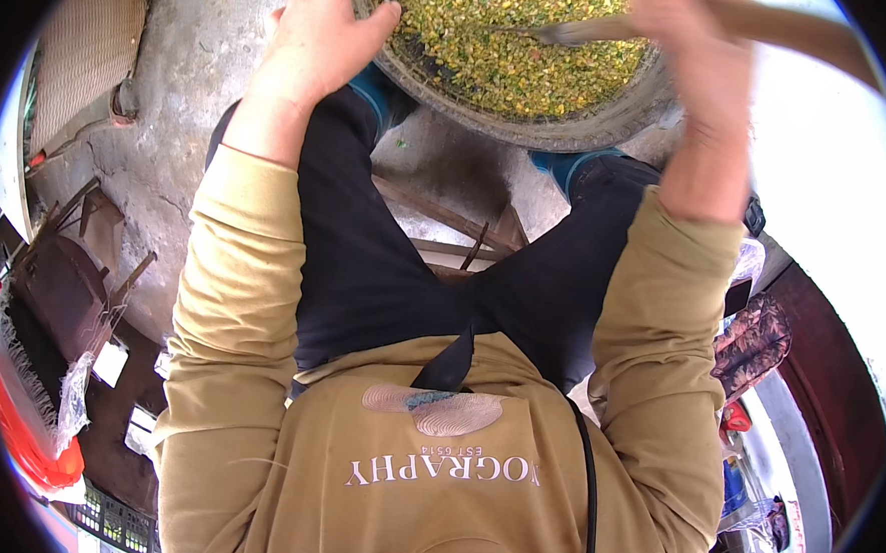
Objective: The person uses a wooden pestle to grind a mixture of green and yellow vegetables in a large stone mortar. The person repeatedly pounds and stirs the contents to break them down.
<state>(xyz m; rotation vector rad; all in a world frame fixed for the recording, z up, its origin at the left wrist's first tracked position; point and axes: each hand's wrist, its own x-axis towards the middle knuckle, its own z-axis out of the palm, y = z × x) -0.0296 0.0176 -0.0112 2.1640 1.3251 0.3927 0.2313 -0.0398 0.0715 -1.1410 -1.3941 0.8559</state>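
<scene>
A large round grey basin (pixel 540 135) stands at the top of the view, holding finely chopped yellow and green plant bits (pixel 514 70). My left hand (pixel 335 34) is over the basin's left rim, thumb and forefinger apart and nothing seen between them. Whether it touches the rim is unclear, and the top of the hand runs along the picture's edge. My right hand (pixel 691 57), blurred, is closed around a wooden-handled tool (pixel 794 32) above the right rim. The tool's narrow end points left, over the chopped bits; its tip is thin and hard to make out.
The basin sits between my feet on a concrete floor (pixel 173 112). Below it, between my legs, is a wooden frame (pixel 446 213). Ribbed cardboard (pixel 90 55) and a dark chair (pixel 59 286) are at the left, with a black plastic crate (pixel 111 522) lower down. A patterned cloth (pixel 755 338) lies at the right.
</scene>
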